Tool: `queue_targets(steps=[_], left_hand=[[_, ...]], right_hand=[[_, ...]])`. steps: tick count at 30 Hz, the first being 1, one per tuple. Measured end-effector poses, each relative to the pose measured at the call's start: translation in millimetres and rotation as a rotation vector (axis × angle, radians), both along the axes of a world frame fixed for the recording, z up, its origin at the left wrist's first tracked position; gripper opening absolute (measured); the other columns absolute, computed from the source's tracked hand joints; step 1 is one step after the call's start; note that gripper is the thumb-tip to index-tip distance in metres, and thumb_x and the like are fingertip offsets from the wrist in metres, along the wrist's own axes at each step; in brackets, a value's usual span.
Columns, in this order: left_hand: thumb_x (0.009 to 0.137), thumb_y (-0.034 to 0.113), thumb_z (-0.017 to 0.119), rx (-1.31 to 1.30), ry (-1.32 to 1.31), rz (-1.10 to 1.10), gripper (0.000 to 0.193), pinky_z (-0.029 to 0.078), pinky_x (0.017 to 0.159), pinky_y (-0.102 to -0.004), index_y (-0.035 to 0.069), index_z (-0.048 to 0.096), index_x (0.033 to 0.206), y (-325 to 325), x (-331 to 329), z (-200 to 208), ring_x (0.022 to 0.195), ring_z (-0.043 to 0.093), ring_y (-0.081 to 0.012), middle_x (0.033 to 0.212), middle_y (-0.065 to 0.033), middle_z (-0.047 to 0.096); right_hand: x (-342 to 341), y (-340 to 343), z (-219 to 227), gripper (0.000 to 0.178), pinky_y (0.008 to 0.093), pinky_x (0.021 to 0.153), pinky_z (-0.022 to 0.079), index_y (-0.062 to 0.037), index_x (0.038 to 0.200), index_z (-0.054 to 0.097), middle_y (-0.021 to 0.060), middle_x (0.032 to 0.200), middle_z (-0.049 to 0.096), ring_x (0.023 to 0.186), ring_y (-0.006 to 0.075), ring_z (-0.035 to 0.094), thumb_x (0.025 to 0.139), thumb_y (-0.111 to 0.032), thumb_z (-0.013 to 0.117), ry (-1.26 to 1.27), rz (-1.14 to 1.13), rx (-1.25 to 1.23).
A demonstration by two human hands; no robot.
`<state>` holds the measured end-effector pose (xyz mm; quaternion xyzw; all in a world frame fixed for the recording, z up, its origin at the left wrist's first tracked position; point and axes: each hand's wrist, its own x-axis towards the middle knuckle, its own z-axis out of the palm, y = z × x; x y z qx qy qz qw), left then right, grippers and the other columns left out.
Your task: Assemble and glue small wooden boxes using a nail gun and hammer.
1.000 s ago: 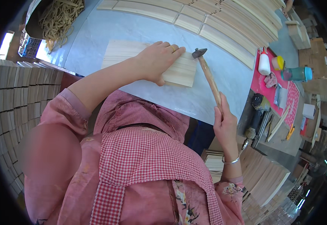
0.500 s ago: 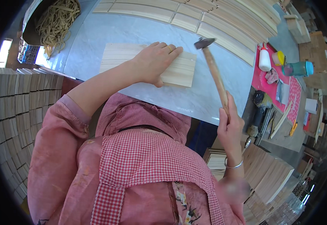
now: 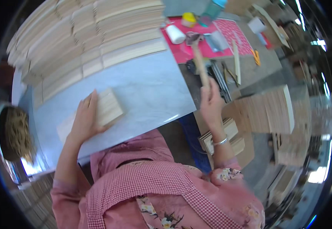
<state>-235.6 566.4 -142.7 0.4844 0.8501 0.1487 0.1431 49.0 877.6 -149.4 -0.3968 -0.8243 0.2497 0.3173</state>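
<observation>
My left hand (image 3: 85, 120) lies across a pale wooden board (image 3: 112, 107) near the table's front edge. Its fingers reach over the top and the thumb is along the near side, gripping the board. Off to the right, my right hand (image 3: 211, 102) is wrapped round the wooden handle of a hammer (image 3: 200, 63). The hammer points away from me, its blurred dark head in front of the pink mat in the view, apart from the board. How high the hammer is above the mat I cannot tell.
Stacked wooden pieces (image 3: 86, 42) line the table's far side. A bin of tan bands (image 3: 19, 131) stands left. A white bottle (image 3: 175, 34), a yellow-lidded jar (image 3: 189, 20) and a teal bottle (image 3: 211, 13) are by the pink mat (image 3: 181, 53). Pliers (image 3: 230, 74) and stacked boards (image 3: 267, 112) are right.
The view has swung to the right, so the table and board appear further left. The hammer has moved from beside the board to over the pink mat area. Both hands keep their holds.
</observation>
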Motion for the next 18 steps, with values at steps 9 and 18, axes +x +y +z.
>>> queue_targets(steps=[9,18], left_hand=[[0.051,0.047,0.094,-0.010,0.034,-0.079,0.129,0.032,0.116,-0.0493,0.005,0.033,0.157,-25,3,21,0.137,0.042,-0.0412,0.157,-0.0217,0.038],[0.059,0.020,0.087,0.107,-0.077,0.112,0.109,0.038,0.112,-0.0459,0.006,0.039,0.155,-48,-11,12,0.131,0.049,-0.0374,0.149,-0.0200,0.047]], right_hand=[[135,183,-25,0.036,0.0513,0.077,0.054,-0.0062,0.130,0.060,0.0239,0.111,0.070,0.093,0.0451,0.068,0.098,-0.020,0.055,-0.315,-0.652,0.060],[137,251,-35,0.033,0.0508,0.086,0.054,-0.0049,0.124,0.063,0.0236,0.121,0.066,0.102,0.0438,0.066,0.095,-0.017,0.056,-0.598,-0.595,0.041]])
